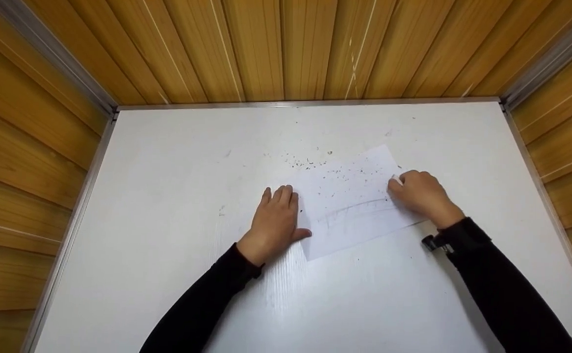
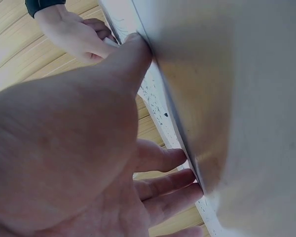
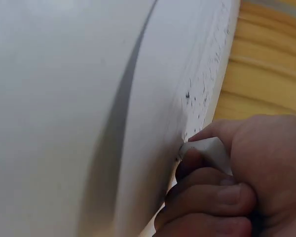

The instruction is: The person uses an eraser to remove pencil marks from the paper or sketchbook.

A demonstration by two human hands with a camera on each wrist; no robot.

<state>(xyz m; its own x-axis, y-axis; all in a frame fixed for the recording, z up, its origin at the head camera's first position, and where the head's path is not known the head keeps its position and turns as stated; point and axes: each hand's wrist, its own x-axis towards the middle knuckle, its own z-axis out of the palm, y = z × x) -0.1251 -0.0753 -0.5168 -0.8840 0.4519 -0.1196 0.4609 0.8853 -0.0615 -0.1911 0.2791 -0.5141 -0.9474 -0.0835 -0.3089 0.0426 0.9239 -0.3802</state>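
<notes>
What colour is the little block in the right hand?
The block is white; it shows best in the right wrist view.

A hand could pass over the wide stretch of table (image 1: 158,166) left of the left hand (image 1: 276,220), or above the paper (image 1: 359,233) between that hand and the right hand (image 1: 423,193). These hands bar the paper's two ends; a black device (image 1: 429,242) juts from the right wrist. Panelled walls (image 1: 305,54) stop passage at the back and sides. The paper's near edge possibly lifts slightly, leaving a narrow gap.
</notes>
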